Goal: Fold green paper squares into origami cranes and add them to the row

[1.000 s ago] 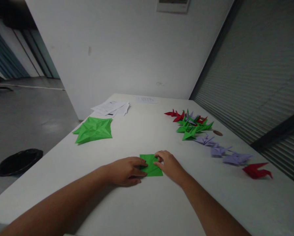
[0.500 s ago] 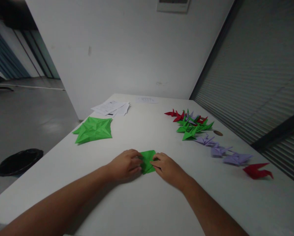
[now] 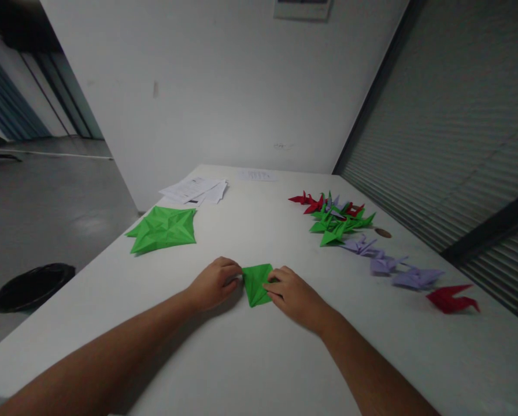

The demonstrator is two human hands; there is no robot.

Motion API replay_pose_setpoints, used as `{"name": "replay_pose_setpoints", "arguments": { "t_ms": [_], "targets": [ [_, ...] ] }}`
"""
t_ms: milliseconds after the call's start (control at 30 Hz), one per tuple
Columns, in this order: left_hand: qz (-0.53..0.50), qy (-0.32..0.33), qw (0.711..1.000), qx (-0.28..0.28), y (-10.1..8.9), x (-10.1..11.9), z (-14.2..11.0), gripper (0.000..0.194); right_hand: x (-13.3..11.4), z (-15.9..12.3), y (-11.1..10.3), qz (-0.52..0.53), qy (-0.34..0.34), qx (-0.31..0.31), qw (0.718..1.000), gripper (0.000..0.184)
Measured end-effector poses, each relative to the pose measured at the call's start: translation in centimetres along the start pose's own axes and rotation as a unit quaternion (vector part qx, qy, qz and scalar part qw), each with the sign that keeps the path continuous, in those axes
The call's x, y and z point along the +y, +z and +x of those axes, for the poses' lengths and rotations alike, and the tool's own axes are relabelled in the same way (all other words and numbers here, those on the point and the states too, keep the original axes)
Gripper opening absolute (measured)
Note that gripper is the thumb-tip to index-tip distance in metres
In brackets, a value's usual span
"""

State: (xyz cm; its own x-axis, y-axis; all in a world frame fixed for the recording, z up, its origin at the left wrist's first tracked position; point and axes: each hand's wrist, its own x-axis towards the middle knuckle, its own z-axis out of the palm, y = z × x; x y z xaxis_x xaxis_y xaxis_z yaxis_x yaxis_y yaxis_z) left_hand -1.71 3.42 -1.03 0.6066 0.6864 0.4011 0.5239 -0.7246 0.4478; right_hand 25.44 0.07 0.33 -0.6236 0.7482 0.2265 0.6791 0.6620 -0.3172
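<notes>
A small folded square of green origami paper [image 3: 255, 284] lies on the white table between my hands, creases showing on its face. My left hand [image 3: 215, 283] is at its upper left corner, fingers curled and the fingertips on the edge. On the right side, my right hand [image 3: 294, 296] pinches the paper, thumb and forefinger closed over its edge. That right edge is partly hidden under the fingers.
Creased green sheets [image 3: 166, 228] lie at the left. Paper cranes in green [image 3: 335, 234], purple [image 3: 417, 278] and red [image 3: 452, 299] line the right side, near a brown disc [image 3: 383, 233]. Printed papers [image 3: 193, 189] are at the back. A black-lined bin [image 3: 33, 287] stands left below the table.
My left hand has drawn back leftward from over the paper to its corner, uncovering more of the green surface. My right hand keeps its pinch in nearly the same place.
</notes>
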Motion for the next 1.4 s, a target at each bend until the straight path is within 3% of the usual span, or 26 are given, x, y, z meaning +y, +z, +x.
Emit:
{"name": "replay_pose_setpoints", "arguments": {
  "t_ms": [267, 433, 533, 767, 1133, 1400],
  "targets": [
    [-0.058, 0.052, 0.997, -0.008, -0.1, 1.3, -0.1, 0.032, -0.2, 0.0, -0.3, 0.006, -0.001, 0.000, 1.000, 0.019],
    [-0.159, -0.008, 0.987, 0.020, 0.8, 1.3, -0.2, 0.035, -0.2, 0.0, -0.3, 0.011, 0.001, 0.000, 1.000, 0.019],
    [-0.202, -0.025, 0.979, 0.006, 1.0, 1.2, -0.3, 0.039, -0.3, 0.0, -0.5, 0.008, -0.001, -0.003, 1.000, 0.018],
    [-0.057, 0.107, 0.992, -0.039, 0.8, 1.9, -0.3, 0.038, -0.5, 0.0, -0.6, 0.001, -0.007, 0.009, 1.000, 0.019],
    [-0.008, 0.137, 0.989, -0.061, 0.3, 2.7, 0.2, 0.040, 0.1, -0.2, 0.0, 0.017, -0.020, -0.009, 1.000, 0.029],
    [0.067, 0.163, 0.977, -0.123, 0.7, 0.7, 0.2, 0.043, -0.3, -0.1, -0.6, 0.002, -0.034, -0.014, 0.999, 0.023]
  ]
}}
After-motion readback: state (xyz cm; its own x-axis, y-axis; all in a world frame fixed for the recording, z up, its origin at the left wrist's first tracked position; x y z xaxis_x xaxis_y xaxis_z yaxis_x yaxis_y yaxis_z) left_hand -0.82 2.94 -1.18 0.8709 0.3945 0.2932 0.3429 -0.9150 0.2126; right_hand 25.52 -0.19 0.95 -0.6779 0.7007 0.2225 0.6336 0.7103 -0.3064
